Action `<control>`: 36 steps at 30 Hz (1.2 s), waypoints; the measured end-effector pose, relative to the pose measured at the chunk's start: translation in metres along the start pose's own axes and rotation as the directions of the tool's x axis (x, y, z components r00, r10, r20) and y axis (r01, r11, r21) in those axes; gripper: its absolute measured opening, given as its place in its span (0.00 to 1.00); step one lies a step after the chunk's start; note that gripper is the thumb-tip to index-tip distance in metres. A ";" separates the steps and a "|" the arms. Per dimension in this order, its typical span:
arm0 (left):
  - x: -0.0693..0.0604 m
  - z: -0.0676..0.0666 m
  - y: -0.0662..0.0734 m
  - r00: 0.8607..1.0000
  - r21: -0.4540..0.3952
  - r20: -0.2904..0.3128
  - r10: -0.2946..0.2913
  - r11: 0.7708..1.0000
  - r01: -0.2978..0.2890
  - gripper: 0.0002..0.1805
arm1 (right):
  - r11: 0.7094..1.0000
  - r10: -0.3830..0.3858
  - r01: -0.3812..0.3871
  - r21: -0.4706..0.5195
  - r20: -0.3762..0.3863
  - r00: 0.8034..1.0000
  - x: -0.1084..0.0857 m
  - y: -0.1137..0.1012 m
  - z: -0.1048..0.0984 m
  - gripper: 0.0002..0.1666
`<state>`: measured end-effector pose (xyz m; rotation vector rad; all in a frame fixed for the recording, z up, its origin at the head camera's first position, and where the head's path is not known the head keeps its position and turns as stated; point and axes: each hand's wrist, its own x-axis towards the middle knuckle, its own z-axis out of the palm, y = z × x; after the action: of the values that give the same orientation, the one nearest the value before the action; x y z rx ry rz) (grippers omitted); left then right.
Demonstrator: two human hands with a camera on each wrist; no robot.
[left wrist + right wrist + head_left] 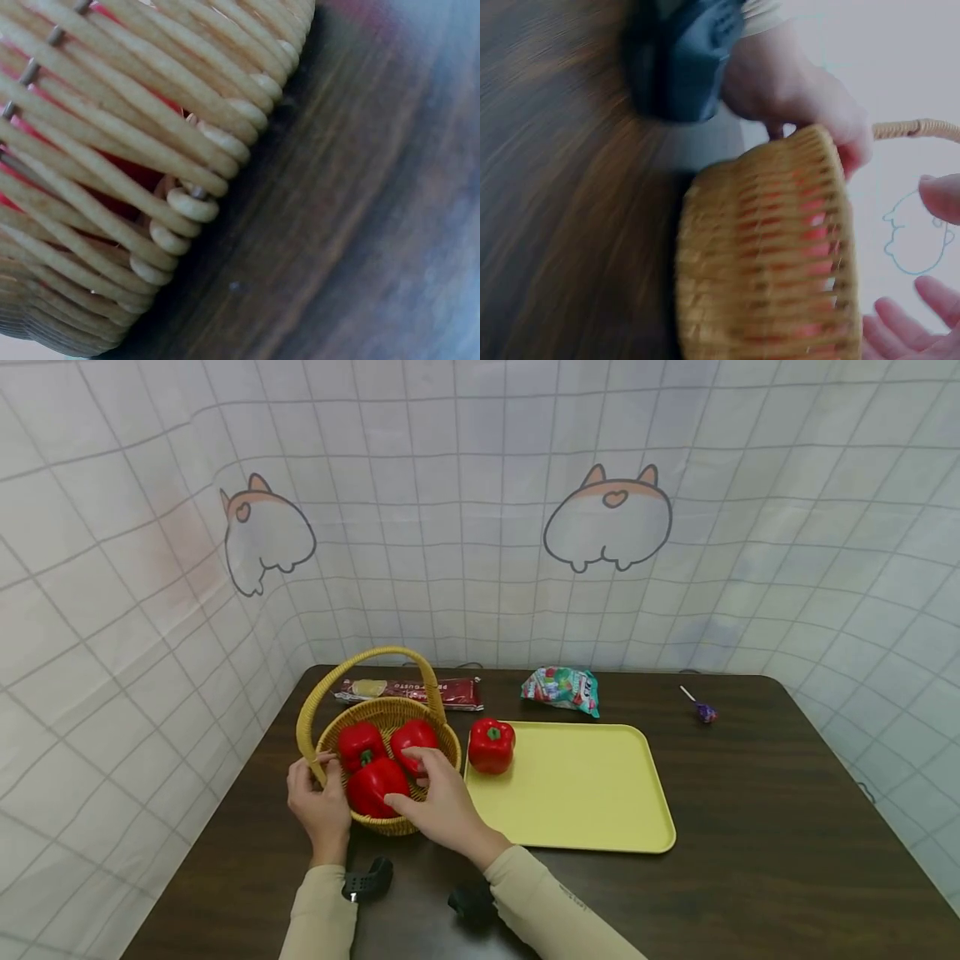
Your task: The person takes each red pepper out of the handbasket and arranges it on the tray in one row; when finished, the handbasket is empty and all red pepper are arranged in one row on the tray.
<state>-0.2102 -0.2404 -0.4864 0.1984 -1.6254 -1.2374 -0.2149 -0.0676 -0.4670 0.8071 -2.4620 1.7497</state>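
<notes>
A yellow wicker basket [442, 747] with an arched handle holds several red peppers [377, 787]. My left hand [321, 797] grips its left rim at the base of the handle; the right wrist view shows this left hand [795, 94] with fingers over the rim. Over the basket's front right side, my right hand [446, 806] has its thumb and fingers spread beside the peppers. Those fingers [904, 326] look apart in the right wrist view. The woven basket wall [127, 142] fills the upper left of the left wrist view, where the left hand is not visible.
Right of the basket lies a yellow tray [577, 789] with one red pepper [491, 746] at its back left corner. Behind stand a dark red packet [457, 694] and a teal candy bag [562, 689]. A purple lollipop [706, 712] lies at the back right.
</notes>
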 end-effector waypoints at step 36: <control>0.000 0.003 -0.001 1.000 0.005 0.013 0.017 1.000 -0.017 0.04 | 0.959 0.211 -0.207 -0.192 0.003 0.977 0.028 -0.008 0.021 0.48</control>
<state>-0.2129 -0.2392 -0.4865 0.1797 -1.6384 -1.2245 -0.2301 -0.0993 -0.4592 0.5727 -2.7665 1.5310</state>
